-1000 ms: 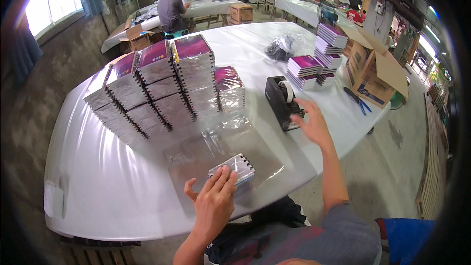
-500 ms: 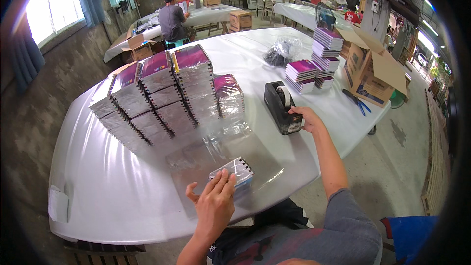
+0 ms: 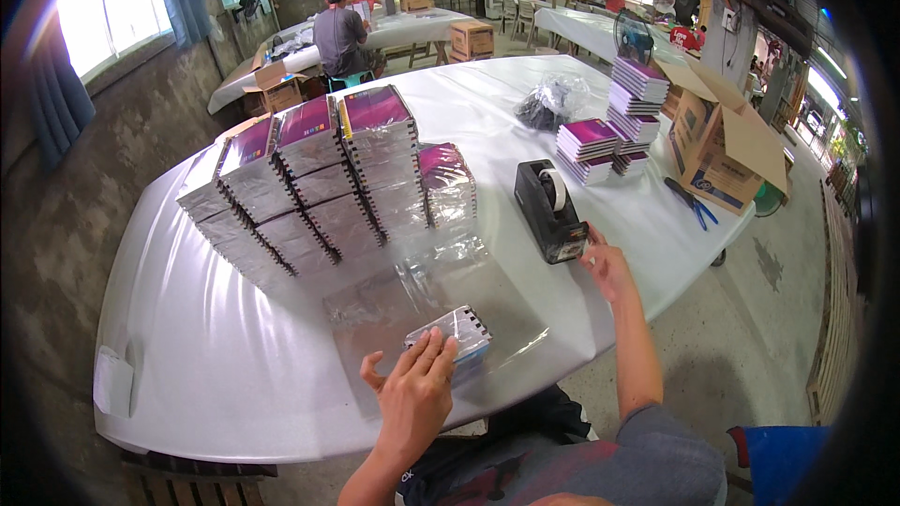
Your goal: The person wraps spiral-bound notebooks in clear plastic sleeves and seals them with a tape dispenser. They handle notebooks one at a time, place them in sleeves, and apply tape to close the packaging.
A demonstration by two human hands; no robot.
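Observation:
My left hand point(image 3: 417, 392) lies with outstretched fingers on top of a small wire-bound notebook bundle point(image 3: 461, 326) near the table's front edge. Clear plastic film point(image 3: 375, 314) spreads under and around the bundle. At the front, cutter end of a black tape dispenser point(image 3: 544, 211), my right hand point(image 3: 609, 270) has its thumb and fingertips pinched together. Whether a strip of tape is between them is too small to make out. A white roll point(image 3: 555, 189) sits in the dispenser.
Wrapped notebook stacks point(image 3: 309, 178) stand at the left back of the white-covered table point(image 3: 178, 347). Unwrapped purple-covered notebooks point(image 3: 591, 145), a plastic bag point(image 3: 551, 103), blue-handled pliers point(image 3: 694, 203) and an open carton point(image 3: 722, 150) lie toward the right. A person point(image 3: 342, 33) sits at a farther table.
My right hand has drawn down toward me, slightly off the dispenser's front end. The left hand stays on the bundle. The whole view has shifted slightly.

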